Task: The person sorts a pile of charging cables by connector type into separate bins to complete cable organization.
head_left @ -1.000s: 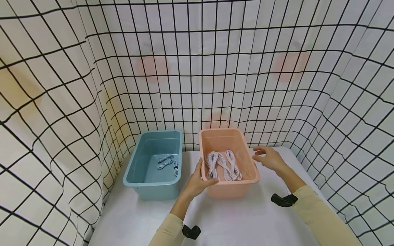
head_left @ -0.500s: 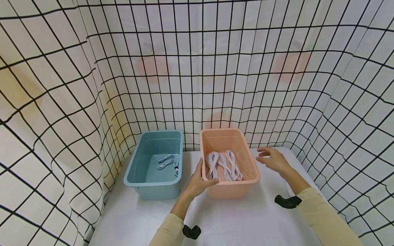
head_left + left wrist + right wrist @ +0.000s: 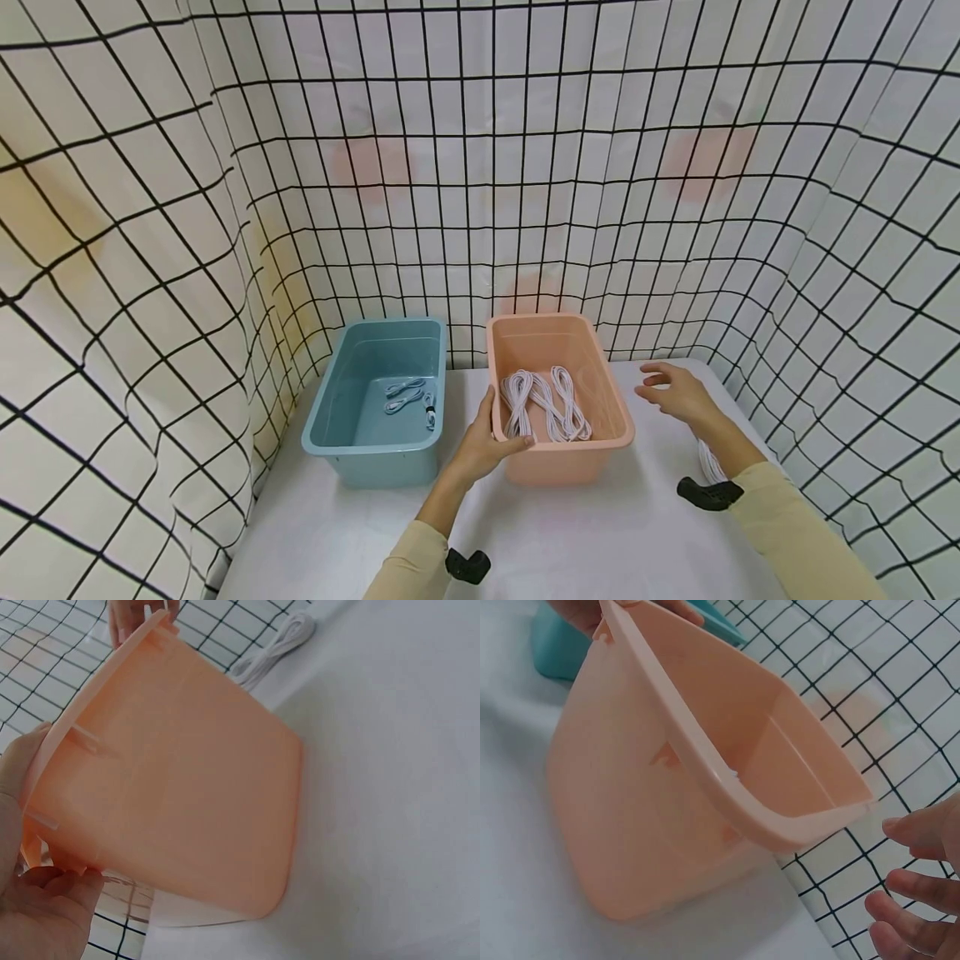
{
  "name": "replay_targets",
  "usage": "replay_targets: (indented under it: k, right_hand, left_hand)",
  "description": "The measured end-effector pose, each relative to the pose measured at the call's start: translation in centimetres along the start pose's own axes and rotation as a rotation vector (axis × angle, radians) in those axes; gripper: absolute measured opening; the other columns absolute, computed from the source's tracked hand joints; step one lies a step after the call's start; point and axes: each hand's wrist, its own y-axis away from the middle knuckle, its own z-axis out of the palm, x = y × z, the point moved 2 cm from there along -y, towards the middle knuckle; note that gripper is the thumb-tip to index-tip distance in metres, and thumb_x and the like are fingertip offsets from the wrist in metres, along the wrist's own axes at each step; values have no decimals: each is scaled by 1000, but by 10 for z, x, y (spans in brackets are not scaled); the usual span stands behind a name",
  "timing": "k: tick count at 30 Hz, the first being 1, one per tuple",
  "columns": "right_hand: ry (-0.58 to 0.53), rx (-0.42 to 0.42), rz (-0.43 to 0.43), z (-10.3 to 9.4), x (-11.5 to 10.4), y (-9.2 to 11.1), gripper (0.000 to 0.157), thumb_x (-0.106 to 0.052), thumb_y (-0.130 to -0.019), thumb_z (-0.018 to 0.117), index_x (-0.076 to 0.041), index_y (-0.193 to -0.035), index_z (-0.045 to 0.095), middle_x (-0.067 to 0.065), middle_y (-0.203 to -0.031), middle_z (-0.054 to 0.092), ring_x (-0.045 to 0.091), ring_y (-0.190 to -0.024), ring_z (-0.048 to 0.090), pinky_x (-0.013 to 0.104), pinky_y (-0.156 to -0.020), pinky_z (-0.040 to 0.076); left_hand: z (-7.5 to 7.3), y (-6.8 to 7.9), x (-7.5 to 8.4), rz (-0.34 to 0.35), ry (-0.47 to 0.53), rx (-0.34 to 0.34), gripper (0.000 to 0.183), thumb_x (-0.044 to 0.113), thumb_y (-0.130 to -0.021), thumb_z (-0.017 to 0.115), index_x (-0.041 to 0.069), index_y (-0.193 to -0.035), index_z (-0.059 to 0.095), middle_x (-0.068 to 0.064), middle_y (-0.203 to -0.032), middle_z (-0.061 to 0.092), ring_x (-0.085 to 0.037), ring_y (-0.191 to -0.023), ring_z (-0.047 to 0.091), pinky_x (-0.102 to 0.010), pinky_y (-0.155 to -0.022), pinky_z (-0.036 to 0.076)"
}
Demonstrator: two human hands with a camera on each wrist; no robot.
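A peach plastic bin (image 3: 562, 465) stands on the white table with several bundles of white cable (image 3: 517, 398) inside it. My left hand (image 3: 477, 450) grips the bin's near left corner; in the left wrist view its thumb and fingers bend about the rim. Off to the bin's right, my right hand (image 3: 681, 397) hovers with loosely bent fingers and holds nothing. The right wrist view has that same hand (image 3: 922, 900) apart from the bin's rim (image 3: 720, 784). Another white cable bundle (image 3: 708, 463) lies beyond my right forearm, partly hidden by it.
Left of the peach bin is a blue-green bin (image 3: 382, 468) holding light blue coiled cables (image 3: 403, 405) and one cable with a black band (image 3: 429, 412). Black wire grid (image 3: 480, 225) over white sheeting encloses the table at the back and both sides.
My right hand has drawn away from the peach bin, to the right, and more of the outer white cable bundle shows. The left hand keeps its grip in the same spot.
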Motion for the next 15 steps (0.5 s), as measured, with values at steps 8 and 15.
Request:
replay_targets:
  k: [8,15]
  right_hand:
    - [85,19,28,-5,10,7,66,-31,-100,70,2,-151,43,31,-137,56,46,-115,60,62,-90,51]
    - [78,13,69,-9,27,9,69,-33,-100,69,4,-152,41,32,-137,55,47,-115,59,60,-91,51]
  left_hand:
    - [-1,0,1,15,-3,-3,121,26,-83,90,16,-168,4,-13,-169,22,-34,-143,42,-50,-110,42]
    - [0,-1,2,14,-22,-12,120,21,-84,89,15,-168,4,-14,-169,22,-35,-143,42,-49,-110,43]
